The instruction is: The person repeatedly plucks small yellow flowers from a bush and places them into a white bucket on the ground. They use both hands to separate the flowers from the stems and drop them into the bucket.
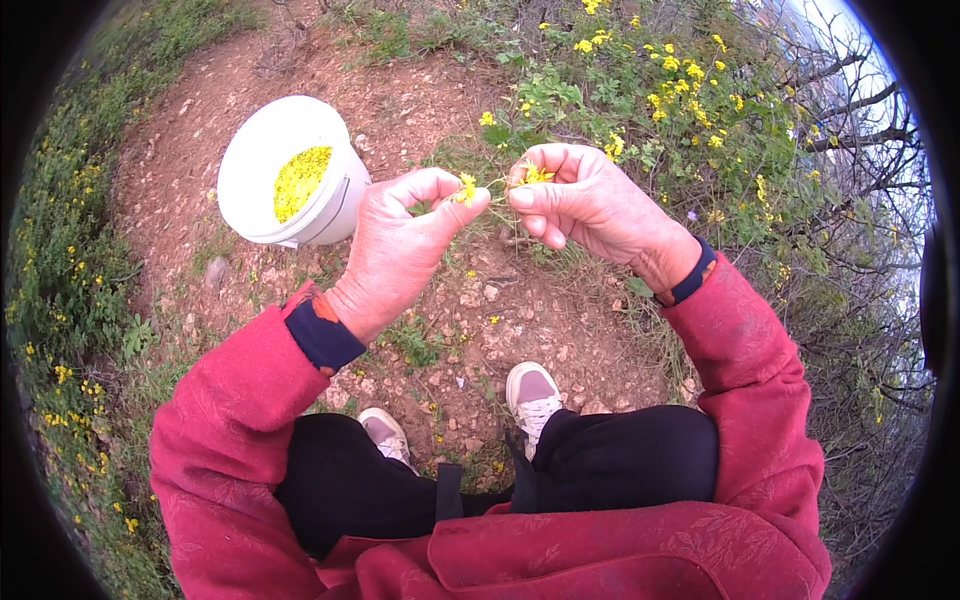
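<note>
Between the thumb and forefinger of my left hand (pixel 409 236) is a small yellow flower head (pixel 466 190). My right hand (pixel 592 202) pinches another yellow flower cluster (pixel 535 173), its tip close to the left fingertips. Thin green stems (pixel 499 187) run across the narrow gap between the two hands. A white plastic bucket (pixel 341 206) stands just beyond my left hand, tilted in view. Loose yellow petals or flower heads (pixel 301 184) lie in a layer inside it.
Reddish stony soil (pixel 480 330) spreads around my shoes (pixel 534 401). Flowering bushes (pixel 675 82) with yellow blooms grow at the upper right, beside bare dark branches (pixel 855 139). Low green plants (pixel 64 300) with yellow flowers line the left side.
</note>
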{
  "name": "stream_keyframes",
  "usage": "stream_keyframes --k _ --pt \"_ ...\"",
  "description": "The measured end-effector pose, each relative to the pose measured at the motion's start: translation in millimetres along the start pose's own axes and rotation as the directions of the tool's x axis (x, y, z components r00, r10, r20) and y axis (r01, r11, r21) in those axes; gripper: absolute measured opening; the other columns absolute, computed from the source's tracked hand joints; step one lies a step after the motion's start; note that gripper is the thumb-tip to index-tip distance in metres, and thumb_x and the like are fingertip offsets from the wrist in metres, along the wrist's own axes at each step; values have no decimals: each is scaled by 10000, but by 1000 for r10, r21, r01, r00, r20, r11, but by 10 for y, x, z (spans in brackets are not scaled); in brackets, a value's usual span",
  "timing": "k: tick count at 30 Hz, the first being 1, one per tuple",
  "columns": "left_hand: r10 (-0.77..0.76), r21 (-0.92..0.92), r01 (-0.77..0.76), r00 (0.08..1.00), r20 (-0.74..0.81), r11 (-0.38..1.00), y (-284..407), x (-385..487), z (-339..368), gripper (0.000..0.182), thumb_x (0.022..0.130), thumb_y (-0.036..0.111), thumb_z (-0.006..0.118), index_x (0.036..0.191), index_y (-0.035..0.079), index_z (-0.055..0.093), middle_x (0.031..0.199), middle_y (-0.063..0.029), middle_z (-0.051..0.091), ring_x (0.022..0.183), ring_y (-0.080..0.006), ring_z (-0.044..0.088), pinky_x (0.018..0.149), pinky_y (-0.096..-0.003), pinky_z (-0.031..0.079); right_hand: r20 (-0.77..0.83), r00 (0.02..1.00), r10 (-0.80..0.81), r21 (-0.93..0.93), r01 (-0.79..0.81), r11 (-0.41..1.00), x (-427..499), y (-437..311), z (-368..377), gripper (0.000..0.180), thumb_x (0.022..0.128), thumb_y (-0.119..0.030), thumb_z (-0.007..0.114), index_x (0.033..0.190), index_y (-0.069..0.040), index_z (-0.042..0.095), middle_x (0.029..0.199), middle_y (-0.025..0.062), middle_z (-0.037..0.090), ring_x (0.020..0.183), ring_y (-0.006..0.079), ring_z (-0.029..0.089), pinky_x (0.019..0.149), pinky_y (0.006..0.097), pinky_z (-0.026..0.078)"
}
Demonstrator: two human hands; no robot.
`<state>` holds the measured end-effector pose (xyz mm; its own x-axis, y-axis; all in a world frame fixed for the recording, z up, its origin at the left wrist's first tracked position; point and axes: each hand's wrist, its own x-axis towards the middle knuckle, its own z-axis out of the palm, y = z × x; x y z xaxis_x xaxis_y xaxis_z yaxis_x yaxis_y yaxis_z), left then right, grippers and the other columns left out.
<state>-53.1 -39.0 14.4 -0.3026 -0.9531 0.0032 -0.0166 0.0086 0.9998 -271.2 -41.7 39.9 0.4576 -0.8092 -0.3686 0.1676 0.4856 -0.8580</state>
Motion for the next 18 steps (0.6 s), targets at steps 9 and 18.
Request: stream_keyframes --k 9,18 --pt "403 557 -346 915 23 755 -7 43 -43 119 850 152 664 791 74 595 583 -89 568 530 -233 594 499 -353 441 132 991 -12 195 -14 981 -29 39 39 236 950 -178 570 1062 28 597 922 90 635 759 144 659 587 229 539" --pt "336 717 -307 936 108 625 -51 35 -6 44 801 38 629 813 53 590 665 -146 606 650 -331 640 542 -377 467 -83 996 -38 10 39 999 25 176 388 178 881 -146 682 972 -13 608 773 58 646 621 101 625 539 211 517"
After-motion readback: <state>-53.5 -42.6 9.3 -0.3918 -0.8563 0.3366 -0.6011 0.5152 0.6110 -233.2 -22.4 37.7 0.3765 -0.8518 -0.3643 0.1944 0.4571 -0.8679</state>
